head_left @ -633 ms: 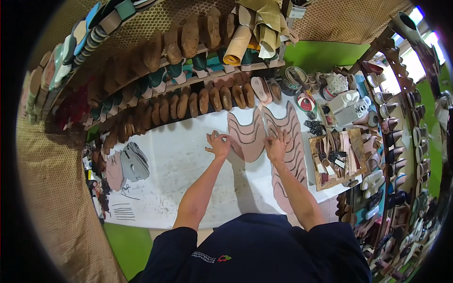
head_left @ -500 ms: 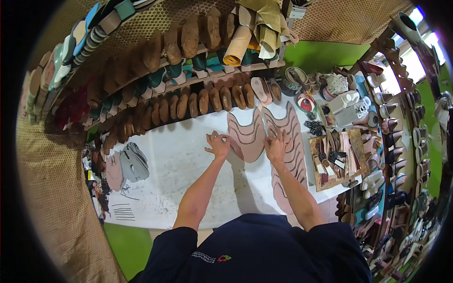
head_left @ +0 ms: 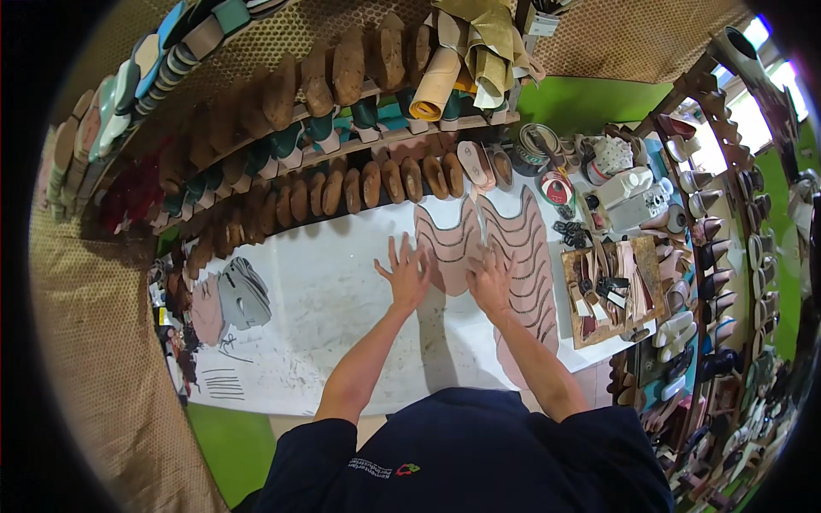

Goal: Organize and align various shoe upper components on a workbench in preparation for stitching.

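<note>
Two rows of overlapping pink U-shaped shoe-upper pieces with dark edges lie on the white tabletop. At the left edge of the shorter left row, my left hand rests with its fingers spread and nothing in them. My right hand lies between the rows, its fingertips down on the right edge of the nearest piece in the left row. Its fingers look apart and bent. Beside it, the longer right row runs toward my body; my right forearm hides part of its near end.
Wooden shoe lasts line the table's back, below a shelf of shoes. On the right are a board with straps and scraps, an open can, and a red-and-white tin. Grey pieces lie at left. Shoe racks stand far right.
My left hand has gone from a pinch at the left row's edge to spread fingers. The right hand has shifted left and slightly nearer, from the right row to the left row's edge.
</note>
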The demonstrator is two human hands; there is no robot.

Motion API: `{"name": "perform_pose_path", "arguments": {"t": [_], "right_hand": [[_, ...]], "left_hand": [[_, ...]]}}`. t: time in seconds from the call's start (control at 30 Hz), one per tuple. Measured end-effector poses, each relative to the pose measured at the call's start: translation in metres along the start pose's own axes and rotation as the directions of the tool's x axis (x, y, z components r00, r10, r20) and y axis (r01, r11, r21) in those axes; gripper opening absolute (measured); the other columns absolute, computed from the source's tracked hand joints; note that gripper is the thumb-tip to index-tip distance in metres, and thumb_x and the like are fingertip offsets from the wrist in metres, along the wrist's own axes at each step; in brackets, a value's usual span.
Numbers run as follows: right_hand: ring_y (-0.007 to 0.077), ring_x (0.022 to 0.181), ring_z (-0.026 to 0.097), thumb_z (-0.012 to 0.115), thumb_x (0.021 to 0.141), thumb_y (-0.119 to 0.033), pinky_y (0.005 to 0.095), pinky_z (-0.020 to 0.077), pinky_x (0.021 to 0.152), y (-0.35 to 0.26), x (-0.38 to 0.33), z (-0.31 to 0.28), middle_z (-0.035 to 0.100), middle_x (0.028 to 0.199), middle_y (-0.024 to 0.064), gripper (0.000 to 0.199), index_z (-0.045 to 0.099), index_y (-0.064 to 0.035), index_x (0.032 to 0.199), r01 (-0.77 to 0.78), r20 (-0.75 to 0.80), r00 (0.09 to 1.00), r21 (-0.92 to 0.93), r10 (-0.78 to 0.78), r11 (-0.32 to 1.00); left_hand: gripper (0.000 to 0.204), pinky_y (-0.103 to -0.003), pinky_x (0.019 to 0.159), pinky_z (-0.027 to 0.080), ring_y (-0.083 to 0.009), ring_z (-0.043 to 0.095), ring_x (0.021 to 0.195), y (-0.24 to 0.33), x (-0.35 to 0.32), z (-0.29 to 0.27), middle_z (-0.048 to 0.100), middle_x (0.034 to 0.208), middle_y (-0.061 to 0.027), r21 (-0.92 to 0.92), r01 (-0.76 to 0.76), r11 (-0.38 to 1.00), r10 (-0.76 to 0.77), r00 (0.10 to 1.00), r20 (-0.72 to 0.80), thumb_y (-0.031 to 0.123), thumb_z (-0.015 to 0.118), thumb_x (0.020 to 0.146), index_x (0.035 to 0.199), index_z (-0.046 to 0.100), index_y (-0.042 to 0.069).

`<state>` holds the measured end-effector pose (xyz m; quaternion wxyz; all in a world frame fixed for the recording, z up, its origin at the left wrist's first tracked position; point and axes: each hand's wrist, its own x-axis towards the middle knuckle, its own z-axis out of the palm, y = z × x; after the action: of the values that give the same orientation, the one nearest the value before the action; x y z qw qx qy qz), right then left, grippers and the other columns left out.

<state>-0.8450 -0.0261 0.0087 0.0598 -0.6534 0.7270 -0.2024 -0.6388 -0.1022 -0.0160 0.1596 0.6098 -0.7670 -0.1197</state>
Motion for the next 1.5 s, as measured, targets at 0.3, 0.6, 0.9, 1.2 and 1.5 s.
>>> {"name": "perform_pose_path", "arguments": {"t": [0.3,0.6,0.9,1.2,1.5], "right_hand": [[0.0347,0.148,0.041,0.074,0.092,-0.036,0.0748,0.0095,0.122,-0.012,-0.018,0.012,0.057,0.148,0.0049,0.044,0.07,-0.0154,0.131,-0.009,0.06,0.998,-0.02,0.01,1.0],[0.0334,0.146,0.044,0.073,0.094,-0.039,0.0765,0.0112,0.121,-0.028,-0.051,-0.005,0.059,0.146,0.0048,0.042,0.071,-0.0188,0.131,-0.035,0.048,0.998,-0.105,0.04,0.994],[0.031,0.124,0.06,0.073,0.093,-0.024,0.0585,0.0407,0.109,-0.064,-0.125,-0.025,0.067,0.128,0.0091,0.024,0.078,-0.0129,0.114,-0.127,0.042,0.992,0.142,0.122,0.982],[0.0278,0.082,0.071,0.078,0.091,-0.021,0.0409,0.0561,0.073,-0.112,-0.212,-0.017,0.071,0.095,0.0094,0.015,0.079,-0.0088,0.1,-0.258,-0.026,0.959,0.317,0.281,0.913],[0.0353,0.117,0.062,0.081,0.09,-0.031,0.0528,0.042,0.109,-0.172,-0.245,-0.025,0.069,0.124,0.0139,0.034,0.078,-0.0083,0.115,-0.158,-0.129,0.977,0.115,0.172,0.981]], "left_hand": [[0.049,-0.086,0.111,0.001,-0.0389,0.016,0.161,0.004,-0.033,0.004,0.041,0.167,0.0018,-0.034,-0.107,0.994,0.111,0.981,0.158,0.04,0.07,0.097,0.142,0.06,0.022],[0.073,-0.088,0.11,0.003,-0.0396,0.012,0.162,0.002,-0.051,-0.005,0.024,0.175,-0.0075,-0.057,-0.11,0.992,0.119,0.974,0.192,0.043,0.07,0.096,0.16,0.044,0.021],[0.056,-0.073,0.118,0.025,-0.0364,0.033,0.155,-0.018,-0.121,-0.025,0.031,0.172,-0.0149,-0.186,-0.194,0.963,0.205,0.978,0.044,0.028,0.073,0.093,0.147,0.061,0.019],[0.017,-0.042,0.068,0.055,-0.0317,0.069,0.071,-0.099,-0.211,-0.074,0.067,0.074,-0.0138,-0.598,-0.019,0.802,0.07,0.996,0.063,0.02,0.08,0.091,0.092,0.074,0.004],[0.02,-0.044,0.088,0.052,-0.0324,0.068,0.103,-0.182,-0.26,-0.104,0.072,0.107,-0.0164,-0.356,-0.135,0.925,-0.002,0.934,-0.358,0.024,0.078,0.092,0.097,0.073,0.005]]}}
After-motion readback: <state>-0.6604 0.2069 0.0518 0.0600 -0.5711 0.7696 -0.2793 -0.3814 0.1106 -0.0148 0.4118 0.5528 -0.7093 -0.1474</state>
